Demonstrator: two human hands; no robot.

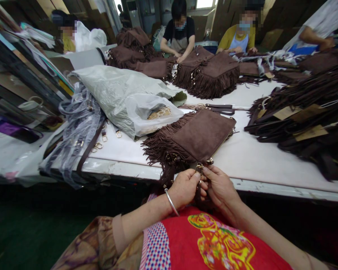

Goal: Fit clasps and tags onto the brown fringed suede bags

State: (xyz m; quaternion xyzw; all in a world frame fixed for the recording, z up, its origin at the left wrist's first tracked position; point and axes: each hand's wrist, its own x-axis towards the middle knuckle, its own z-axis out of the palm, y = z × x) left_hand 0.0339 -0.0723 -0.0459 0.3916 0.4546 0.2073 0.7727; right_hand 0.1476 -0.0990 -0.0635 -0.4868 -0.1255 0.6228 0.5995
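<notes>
A brown fringed suede bag [204, 135] lies on the table in front of me, its corner toward my hands. At that corner my left hand [186, 187], with a silver bangle at the wrist, pinches a gold-coloured metal clasp [199, 168]. My right hand [221, 185] closes on the same clasp from the other side, thumb and fingers pressed together. A dark strap piece hangs below the clasp, partly hidden by my fingers. Brown tassels [169, 168] with metal bits droop over the table edge beside my left hand.
Left of the bag sit a grey-green plastic sack [115, 93], a white plastic bag [152, 112], loose metal clasps [104, 137] and plastic-wrapped straps [76, 131]. Tagged fringed pieces [304, 112] pile up at right. Co-workers [180, 33] handle more brown bags [205, 71] across the table.
</notes>
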